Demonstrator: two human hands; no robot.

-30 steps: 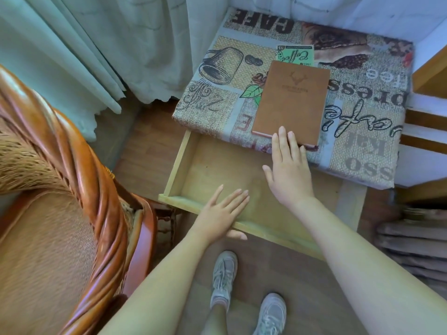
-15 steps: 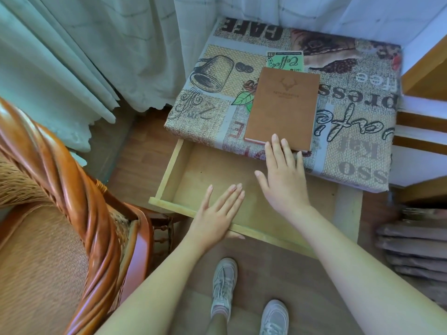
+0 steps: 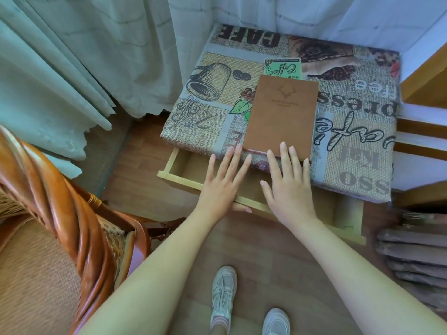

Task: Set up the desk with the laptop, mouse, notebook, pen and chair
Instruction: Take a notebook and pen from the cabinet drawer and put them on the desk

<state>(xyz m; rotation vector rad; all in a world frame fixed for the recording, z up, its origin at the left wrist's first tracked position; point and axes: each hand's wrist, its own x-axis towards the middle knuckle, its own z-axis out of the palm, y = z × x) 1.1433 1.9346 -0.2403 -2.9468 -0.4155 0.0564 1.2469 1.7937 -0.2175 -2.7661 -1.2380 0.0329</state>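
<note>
- The notebook [image 3: 280, 118] lies flat on the table [image 3: 358, 151], on the printed cloth [image 3: 217, 112], with its near edge at or just over the table's front edge. A careless nudge from below could tip it into the open drawer [image 3: 183, 170] or onto the floor.
- The right hand [image 3: 289, 189] is spread flat with straight fingers, its fingertips on or just above the notebook's near edge, gripping nothing. If it pushes off-centre, the notebook would likely skew rather than slide straight.
- The left hand [image 3: 223, 187] is also flat and wide, holding nothing, hovering over the drawer with its fingertips at the cloth's front edge and its thumb by the drawer's front rail. I cannot tell whether it touches. If the drawer is shoved shut now, the fingers of either hand could be caught between drawer and table.
- The cloth hangs over the table's front. It could snag in the closing drawer and drag, shifting the notebook with it.
- The drawer juts toward the person's shoes [image 3: 223, 293]; stepping forward risks a knock against it.
- The chair [image 3: 60, 213] stands close on the left, beside the drawer's corner. Pulling it in before the drawer is shut could bump the two together.
- Laptop, mouse and pen are not in view, so most of the setup looks undone.
</note>
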